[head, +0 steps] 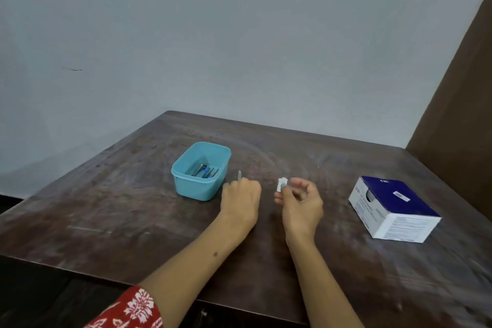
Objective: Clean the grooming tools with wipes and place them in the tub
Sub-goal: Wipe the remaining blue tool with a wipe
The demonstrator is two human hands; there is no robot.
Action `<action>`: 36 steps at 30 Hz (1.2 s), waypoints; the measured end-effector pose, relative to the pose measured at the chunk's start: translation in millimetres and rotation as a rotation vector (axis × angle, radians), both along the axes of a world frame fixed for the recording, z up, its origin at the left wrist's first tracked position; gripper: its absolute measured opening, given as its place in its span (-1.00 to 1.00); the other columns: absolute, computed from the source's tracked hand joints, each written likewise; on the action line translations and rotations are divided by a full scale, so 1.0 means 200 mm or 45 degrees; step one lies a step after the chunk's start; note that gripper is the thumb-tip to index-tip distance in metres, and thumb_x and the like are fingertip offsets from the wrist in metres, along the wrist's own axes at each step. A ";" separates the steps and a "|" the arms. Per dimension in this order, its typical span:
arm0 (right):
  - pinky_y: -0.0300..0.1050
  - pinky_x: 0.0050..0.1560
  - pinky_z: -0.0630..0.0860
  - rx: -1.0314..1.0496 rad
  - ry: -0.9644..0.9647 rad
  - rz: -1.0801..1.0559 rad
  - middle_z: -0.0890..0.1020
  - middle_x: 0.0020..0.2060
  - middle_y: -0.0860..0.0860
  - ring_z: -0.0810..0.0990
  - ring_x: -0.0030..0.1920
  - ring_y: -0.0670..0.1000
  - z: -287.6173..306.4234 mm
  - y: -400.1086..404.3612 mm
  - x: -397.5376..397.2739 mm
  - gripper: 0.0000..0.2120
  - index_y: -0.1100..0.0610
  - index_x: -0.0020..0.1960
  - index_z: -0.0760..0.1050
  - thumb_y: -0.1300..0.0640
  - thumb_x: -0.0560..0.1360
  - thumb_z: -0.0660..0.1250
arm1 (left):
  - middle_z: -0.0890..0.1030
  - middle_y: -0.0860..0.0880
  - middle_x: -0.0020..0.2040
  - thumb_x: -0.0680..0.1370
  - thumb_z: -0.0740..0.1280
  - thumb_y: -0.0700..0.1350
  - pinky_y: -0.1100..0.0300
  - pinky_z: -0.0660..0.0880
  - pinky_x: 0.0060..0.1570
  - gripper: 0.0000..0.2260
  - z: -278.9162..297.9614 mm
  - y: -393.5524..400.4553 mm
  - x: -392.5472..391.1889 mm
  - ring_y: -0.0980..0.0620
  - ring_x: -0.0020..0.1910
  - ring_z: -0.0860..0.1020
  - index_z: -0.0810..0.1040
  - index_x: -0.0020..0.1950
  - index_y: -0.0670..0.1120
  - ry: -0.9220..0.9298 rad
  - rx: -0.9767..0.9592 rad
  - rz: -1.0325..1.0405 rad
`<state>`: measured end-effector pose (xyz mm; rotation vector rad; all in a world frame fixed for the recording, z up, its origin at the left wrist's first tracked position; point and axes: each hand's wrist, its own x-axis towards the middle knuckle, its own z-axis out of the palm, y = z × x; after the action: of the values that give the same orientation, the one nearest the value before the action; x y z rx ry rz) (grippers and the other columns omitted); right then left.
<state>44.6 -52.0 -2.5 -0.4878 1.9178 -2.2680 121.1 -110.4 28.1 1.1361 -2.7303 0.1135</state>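
Grooming tools (pixel 205 171) lying inside your blue tub (pixel 199 186) at ten o'clock on the worktop (pixel 106 208), your left hand (pixel 241 201) closed around a thin metal tool (pixel 239 175), your right hand (pixel 300 202) pinching a folded wipe (pixel 281 184), wipe box (pixel 394 209) at three o'clock.

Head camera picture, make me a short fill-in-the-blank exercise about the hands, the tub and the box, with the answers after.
1. The left hand holds a thin tool just beside the ____ tub.
2. The right hand pinches a small white ____ in its fingers.
3. The blue and white box sits on the table to the ____ of both hands.
4. Several grooming tools already lie ____ the tub.

Answers: light blue; wipe; right; inside
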 end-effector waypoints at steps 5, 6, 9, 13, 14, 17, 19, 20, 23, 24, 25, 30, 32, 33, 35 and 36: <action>-0.21 -0.16 0.57 0.110 0.120 0.069 0.67 -0.27 0.01 0.65 -0.25 -0.04 -0.01 0.00 0.00 -0.67 -0.04 0.06 0.56 0.34 0.47 0.26 | 0.56 -0.19 0.11 0.51 0.26 -0.34 0.09 0.49 -0.02 -0.77 0.00 -0.01 -0.04 -0.14 0.10 0.54 0.47 0.16 -0.22 0.044 0.021 0.038; -0.20 -0.15 0.58 0.114 0.128 0.069 0.67 -0.27 0.01 0.65 -0.26 -0.04 -0.01 0.00 0.00 -0.69 -0.04 0.00 0.58 0.34 0.47 0.26 | 0.56 -0.19 0.11 0.51 0.27 -0.34 0.09 0.49 -0.02 -0.77 0.00 -0.01 -0.05 -0.14 0.10 0.54 0.48 0.16 -0.21 0.036 0.030 0.041; -0.18 -0.16 0.58 0.104 0.109 0.047 0.67 -0.28 -0.01 0.66 -0.28 -0.07 -0.01 0.00 0.00 -0.70 -0.04 -0.16 0.59 0.34 0.47 0.26 | 0.56 -0.19 0.11 0.49 0.28 -0.36 0.08 0.49 -0.02 -0.77 0.02 0.00 -0.05 -0.16 0.11 0.53 0.49 0.13 -0.21 0.055 0.062 0.038; -0.21 -0.18 0.55 0.064 0.066 0.027 0.67 -0.27 0.02 0.66 -0.29 -0.07 -0.01 0.00 0.00 -0.76 -0.01 -0.16 0.59 0.31 0.46 0.29 | 0.58 -0.19 0.05 0.50 0.26 -0.32 0.05 0.48 -0.06 -0.85 -0.01 -0.03 -0.04 -0.17 0.05 0.55 0.51 0.05 -0.21 0.404 0.175 0.015; -0.20 -0.17 0.57 0.054 0.070 0.022 0.67 -0.26 0.02 0.66 -0.29 -0.07 0.00 0.00 0.00 -0.76 -0.01 -0.14 0.59 0.31 0.46 0.28 | 0.61 -0.18 0.02 0.48 0.27 -0.32 0.06 0.50 -0.06 -0.84 -0.03 -0.05 -0.05 -0.14 0.01 0.57 0.54 0.04 -0.21 0.616 0.275 0.005; -0.16 -0.13 0.59 0.019 0.067 0.005 0.68 -0.26 0.02 0.66 -0.28 -0.02 -0.01 -0.01 -0.01 -0.74 -0.03 -0.06 0.57 0.32 0.45 0.31 | 0.67 -0.10 -0.09 0.43 0.37 -0.32 0.18 0.57 -0.02 -0.77 -0.07 -0.07 -0.08 0.03 -0.13 0.62 0.61 0.07 -0.19 1.157 0.738 -0.031; -0.11 -0.09 0.59 0.002 0.068 -0.014 0.69 -0.27 0.00 0.67 -0.24 -0.01 -0.02 -0.01 -0.02 -0.78 -0.01 -0.08 0.56 0.30 0.43 0.37 | 0.68 -0.10 -0.13 0.42 0.40 -0.33 0.12 0.61 -0.06 -0.78 -0.10 -0.07 -0.10 0.02 -0.17 0.65 0.63 0.04 -0.19 1.357 1.010 -0.049; -0.09 -0.09 0.59 0.001 0.076 -0.022 0.70 -0.27 -0.01 0.67 -0.21 -0.02 -0.02 -0.01 -0.02 -0.80 0.00 -0.11 0.56 0.30 0.42 0.38 | 0.68 -0.11 -0.14 0.42 0.40 -0.34 0.11 0.62 -0.08 -0.80 -0.11 -0.06 -0.10 0.00 -0.16 0.66 0.64 0.02 -0.19 1.424 1.123 -0.060; -0.23 -0.19 0.54 0.024 0.112 -0.003 0.69 -0.28 -0.04 0.65 -0.26 -0.13 -0.02 0.00 -0.02 -0.84 0.03 -0.17 0.59 0.29 0.42 0.38 | 0.68 -0.13 -0.14 0.44 0.37 -0.38 0.19 0.62 -0.16 -0.84 -0.13 -0.02 -0.11 -0.04 -0.16 0.67 0.64 -0.04 -0.19 1.548 1.345 -0.087; -0.29 -0.22 0.52 0.025 0.122 0.006 0.69 -0.28 -0.05 0.64 -0.28 -0.17 -0.01 0.00 -0.01 -0.85 0.04 -0.17 0.60 0.29 0.43 0.38 | 0.68 -0.14 -0.14 0.44 0.37 -0.38 0.20 0.62 -0.16 -0.84 -0.13 -0.02 -0.11 -0.03 -0.15 0.67 0.64 -0.06 -0.19 1.571 1.370 -0.084; -0.33 -0.23 0.51 0.023 0.126 0.012 0.69 -0.27 -0.05 0.64 -0.27 -0.19 -0.01 0.00 -0.01 -0.85 0.04 -0.17 0.61 0.28 0.43 0.38 | 0.68 -0.14 -0.14 0.44 0.36 -0.39 0.21 0.62 -0.17 -0.83 -0.14 -0.02 -0.11 -0.03 -0.15 0.67 0.64 -0.07 -0.18 1.591 1.386 -0.083; -0.42 -0.25 0.49 -0.001 0.142 0.090 0.68 -0.26 -0.09 0.64 -0.22 -0.20 0.00 0.01 0.00 -0.86 0.02 -0.16 0.63 0.25 0.44 0.41 | 0.68 -0.13 -0.16 0.45 0.37 -0.38 0.15 0.62 -0.15 -0.82 -0.15 -0.02 -0.09 -0.04 -0.15 0.67 0.64 -0.09 -0.13 1.651 1.443 -0.106; -0.41 -0.24 0.49 -0.008 0.158 0.120 0.68 -0.23 -0.09 0.64 -0.21 -0.21 0.00 0.02 0.00 -0.86 0.02 -0.13 0.63 0.26 0.43 0.42 | 0.69 -0.12 -0.14 0.45 0.38 -0.34 0.11 0.62 -0.12 -0.83 -0.16 -0.03 -0.09 -0.02 -0.13 0.67 0.64 -0.06 -0.11 1.652 1.431 -0.121; -0.39 -0.22 0.51 -0.004 0.166 0.125 0.69 -0.22 -0.09 0.65 -0.18 -0.20 -0.01 0.02 0.00 -0.86 0.01 -0.12 0.64 0.25 0.43 0.43 | 0.69 -0.10 -0.14 0.45 0.39 -0.33 0.12 0.62 -0.12 -0.83 -0.15 -0.03 -0.09 -0.01 -0.13 0.67 0.64 -0.05 -0.10 1.653 1.421 -0.123; -0.32 -0.13 0.54 0.009 0.172 0.127 0.69 -0.21 -0.07 0.66 -0.14 -0.16 -0.02 0.01 -0.01 -0.88 0.03 -0.11 0.65 0.23 0.42 0.44 | 0.69 -0.10 -0.14 0.45 0.39 -0.34 0.13 0.62 -0.11 -0.82 -0.15 -0.02 -0.08 0.00 -0.13 0.67 0.64 -0.06 -0.09 1.663 1.419 -0.137; -0.27 -0.09 0.55 0.021 0.174 0.123 0.69 -0.21 -0.07 0.66 -0.13 -0.14 -0.03 0.01 -0.01 -0.89 0.04 -0.10 0.65 0.22 0.42 0.45 | 0.68 -0.10 -0.14 0.44 0.39 -0.35 0.14 0.62 -0.11 -0.81 -0.15 -0.02 -0.08 -0.01 -0.13 0.67 0.64 -0.07 -0.09 1.668 1.430 -0.149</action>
<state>41.8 -49.9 -7.8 -0.7349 1.9269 -2.2089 104.9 -114.8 -1.4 0.6767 -1.4721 -1.6540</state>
